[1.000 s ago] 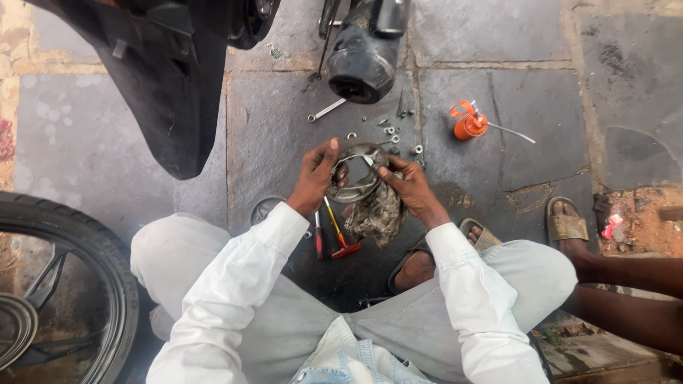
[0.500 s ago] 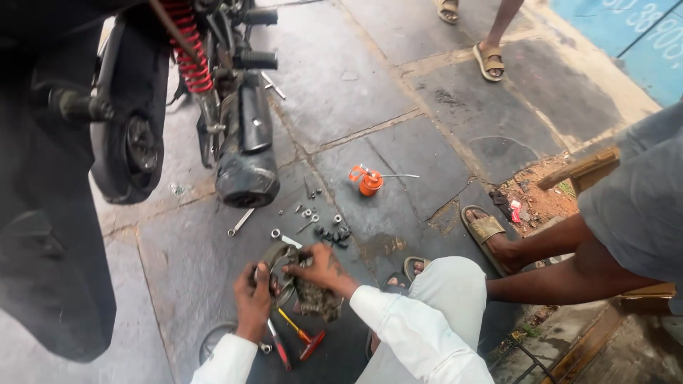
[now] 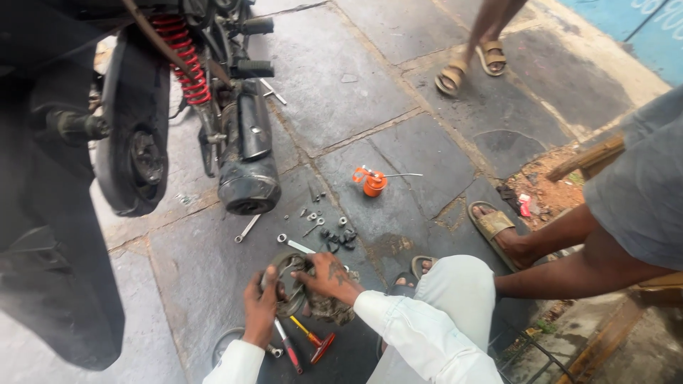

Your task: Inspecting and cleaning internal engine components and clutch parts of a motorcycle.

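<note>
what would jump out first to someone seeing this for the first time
Low in the middle, both hands, left hand and right hand, grip a round greasy metal part over the stone paving. Above left, a red coil spring stands out on the dark scooter, and an orange oil can sits mid-frame by scattered nuts and bolts.

grey stone-slab pavement (image 3: 370, 78) in daylight, a patch of broken reddish earth (image 3: 548, 188) at its right edge.

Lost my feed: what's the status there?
Left hand and right hand both grip round greasy metal drum part. Red-handled screwdrivers lie beneath. Loose nuts and bolts just beyond.
</note>
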